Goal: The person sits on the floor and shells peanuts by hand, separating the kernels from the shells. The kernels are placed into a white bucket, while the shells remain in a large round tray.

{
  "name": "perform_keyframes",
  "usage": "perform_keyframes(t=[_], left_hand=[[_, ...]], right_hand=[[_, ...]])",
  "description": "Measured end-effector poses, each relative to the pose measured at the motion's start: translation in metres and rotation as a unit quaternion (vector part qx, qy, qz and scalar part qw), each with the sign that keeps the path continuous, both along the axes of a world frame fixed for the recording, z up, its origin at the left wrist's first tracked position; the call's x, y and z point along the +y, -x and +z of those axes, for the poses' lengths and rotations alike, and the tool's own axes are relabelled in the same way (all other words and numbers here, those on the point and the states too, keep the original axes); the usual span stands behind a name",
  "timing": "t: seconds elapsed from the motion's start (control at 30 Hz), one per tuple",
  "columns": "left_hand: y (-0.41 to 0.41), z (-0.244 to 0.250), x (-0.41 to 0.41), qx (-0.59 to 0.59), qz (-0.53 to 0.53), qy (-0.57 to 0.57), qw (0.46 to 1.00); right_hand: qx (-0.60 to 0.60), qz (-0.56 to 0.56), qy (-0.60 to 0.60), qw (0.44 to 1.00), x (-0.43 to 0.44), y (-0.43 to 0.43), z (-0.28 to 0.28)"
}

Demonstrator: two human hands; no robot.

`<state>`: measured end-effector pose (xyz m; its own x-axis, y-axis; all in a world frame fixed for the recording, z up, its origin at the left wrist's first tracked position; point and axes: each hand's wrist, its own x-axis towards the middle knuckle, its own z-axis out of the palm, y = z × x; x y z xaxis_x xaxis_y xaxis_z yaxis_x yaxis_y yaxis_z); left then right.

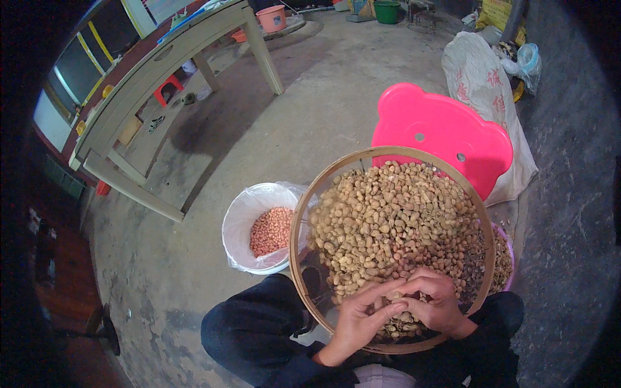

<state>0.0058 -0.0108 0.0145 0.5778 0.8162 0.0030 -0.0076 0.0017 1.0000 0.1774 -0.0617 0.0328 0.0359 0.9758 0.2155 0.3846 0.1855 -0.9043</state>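
A round sieve with a wooden rim (310, 186) rests across my lap, heaped with unshelled peanuts (373, 218). Over its near side, my left hand (363, 313) and my right hand (435, 301) meet at the fingertips. Between them they pinch a peanut (395, 296), mostly covered by the thumbs and fingers. Left of the sieve stands a white bucket (237, 228) lined with a clear plastic bag; shelled pink peanuts (271, 232) lie in it. To the right, partly under the sieve, a purple-rimmed basin (510, 259) holds what look like shells.
A pink plastic stool (436, 121) stands just beyond the sieve, against a white woven sack (478, 72) bearing red writing. A wooden table (160, 72) is at the upper left. Farther back are a pink bucket (271, 19) and a green basin (386, 12). A dark wall (572, 169) runs along the right.
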Motion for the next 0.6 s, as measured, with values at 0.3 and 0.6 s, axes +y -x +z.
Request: perform_keyframes(t=[0.3,0.6], left_hand=[[0.0006,-0.0036,0.0005,-0.011,-0.009,-0.019,1.0],[-0.005,0.0019,-0.0031,-0.034,0.032,-0.034,0.998]], right_hand=[[-0.013,-0.012,-0.038,0.999,-0.0024,0.0016,-0.0037],[-0.08,-0.009,-0.084,0.993,-0.0002,0.0084,-0.0006]])
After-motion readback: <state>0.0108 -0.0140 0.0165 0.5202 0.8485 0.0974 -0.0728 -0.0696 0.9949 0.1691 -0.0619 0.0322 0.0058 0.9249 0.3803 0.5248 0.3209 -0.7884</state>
